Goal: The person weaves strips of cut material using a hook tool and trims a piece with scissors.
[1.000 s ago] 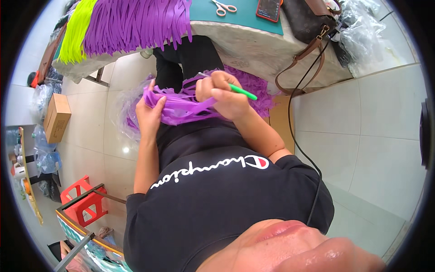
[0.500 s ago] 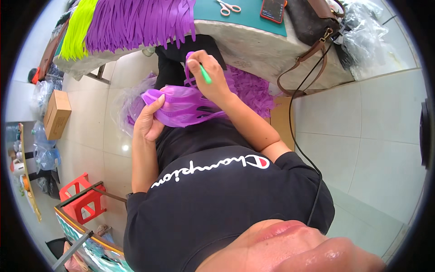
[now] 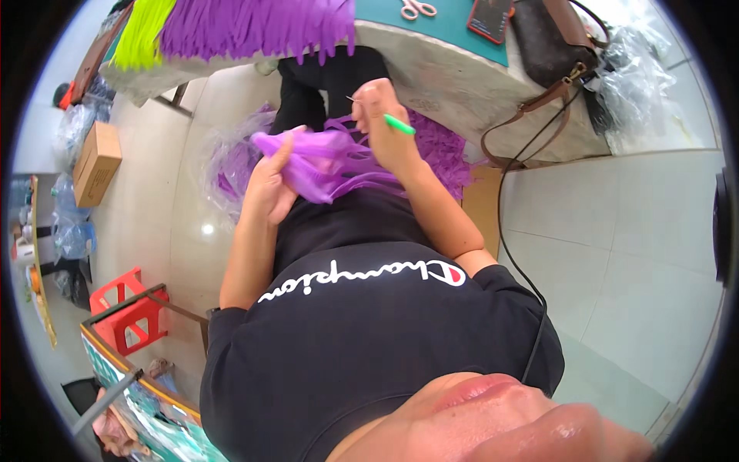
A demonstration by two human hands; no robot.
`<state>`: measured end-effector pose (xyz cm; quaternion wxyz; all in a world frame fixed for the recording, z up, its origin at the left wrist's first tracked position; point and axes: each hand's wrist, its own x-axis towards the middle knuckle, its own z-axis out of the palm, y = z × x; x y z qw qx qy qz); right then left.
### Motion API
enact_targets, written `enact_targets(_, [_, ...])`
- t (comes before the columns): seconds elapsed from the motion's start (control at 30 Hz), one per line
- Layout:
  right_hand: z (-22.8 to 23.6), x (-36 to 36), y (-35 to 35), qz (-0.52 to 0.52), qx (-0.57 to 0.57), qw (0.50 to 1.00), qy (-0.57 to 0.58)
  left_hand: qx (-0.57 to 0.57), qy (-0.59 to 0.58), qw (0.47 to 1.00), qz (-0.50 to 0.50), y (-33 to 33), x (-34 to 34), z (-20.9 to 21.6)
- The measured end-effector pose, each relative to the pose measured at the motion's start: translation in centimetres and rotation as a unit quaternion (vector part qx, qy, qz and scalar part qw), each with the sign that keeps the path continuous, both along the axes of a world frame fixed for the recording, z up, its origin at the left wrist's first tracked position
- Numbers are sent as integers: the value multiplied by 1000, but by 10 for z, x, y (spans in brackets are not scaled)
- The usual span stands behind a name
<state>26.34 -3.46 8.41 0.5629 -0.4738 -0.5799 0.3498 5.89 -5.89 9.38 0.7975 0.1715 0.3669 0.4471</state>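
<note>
Pinching sheer, crumpled purple strips [image 3: 309, 171], the left hand [image 3: 271, 187] is half-curled, the right hand [image 3: 380, 117] closed round a green handle [image 3: 400, 125].

Sits crumpled in the left hand [image 3: 275, 182] as a purple bundle of strips [image 3: 322, 179], fanning rightward; slants through the right hand [image 3: 382, 117] as a green-handled tool [image 3: 399, 125].
</note>
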Motion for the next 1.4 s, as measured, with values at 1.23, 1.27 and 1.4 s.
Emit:
enact_targets(1.23, [-38,49,95,79,-154,943,284,185,117,968,-126,-14,4,9])
enact_targets(1.27, [-35,50,88,123,-142,927,325,169,109,977,-65,-14,9,13])
enact_targets(1.4, [5,13,19,114,-29,971,210,177,105,976,76,-8,11,7])
